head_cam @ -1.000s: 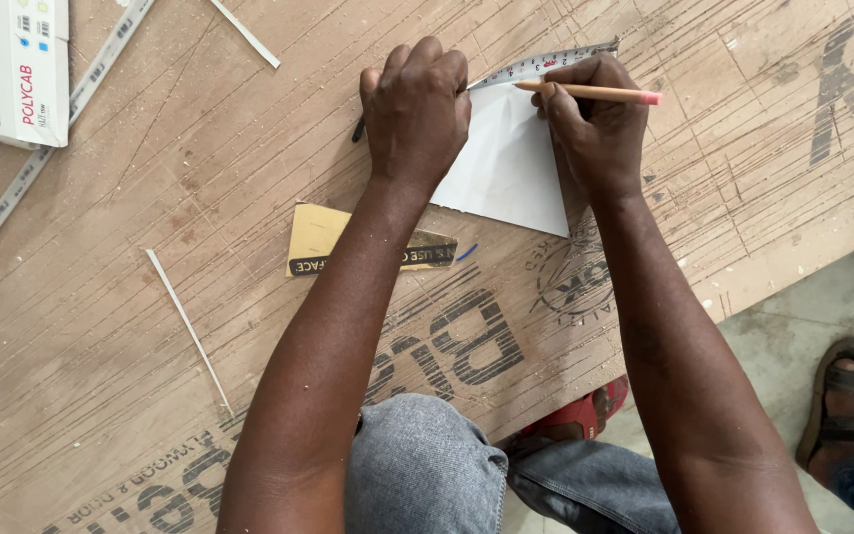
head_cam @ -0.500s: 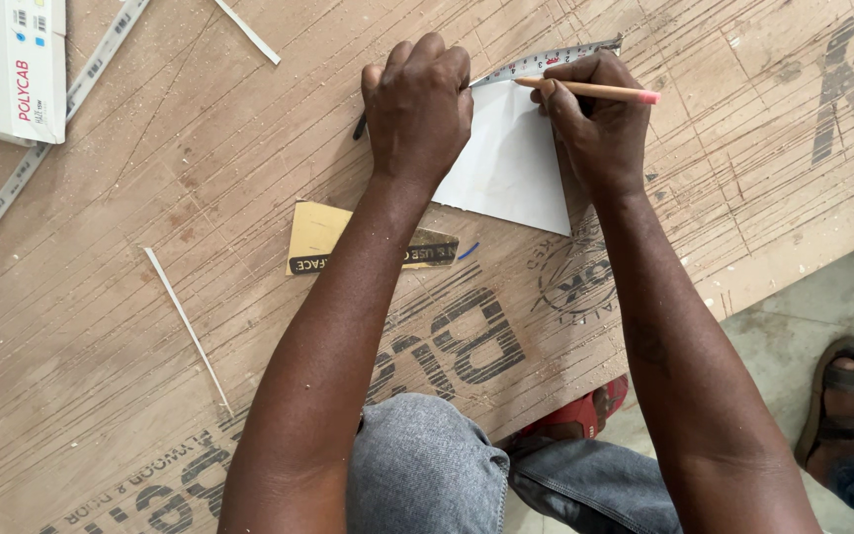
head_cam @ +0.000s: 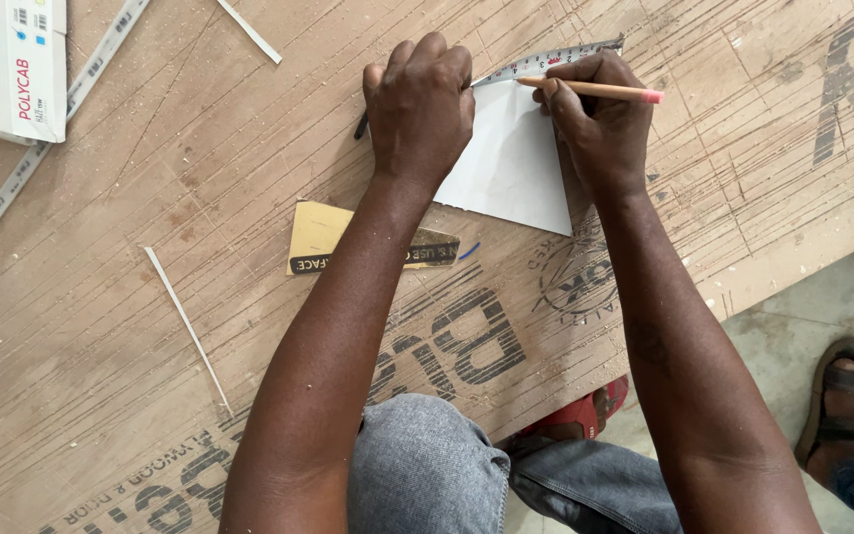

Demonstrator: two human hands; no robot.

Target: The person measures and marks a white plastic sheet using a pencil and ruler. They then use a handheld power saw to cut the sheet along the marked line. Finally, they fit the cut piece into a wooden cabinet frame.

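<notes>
Left hand (head_cam: 422,109) flat, pressing the steel ruler (head_cam: 555,61) and white sheet (head_cam: 511,163) to the bench (head_cam: 150,198). Right hand (head_cam: 600,129) just beside — pinching a pencil (head_cam: 595,90), tip at the ruler's edge, roughly parallel to it.

We have a single view, worn on our head, looking steeply down and close over our two forearms onto the plywood sheet (head_cam: 150,198); its near edge and a strip of floor (head_cam: 822,297) show lower right.
</notes>
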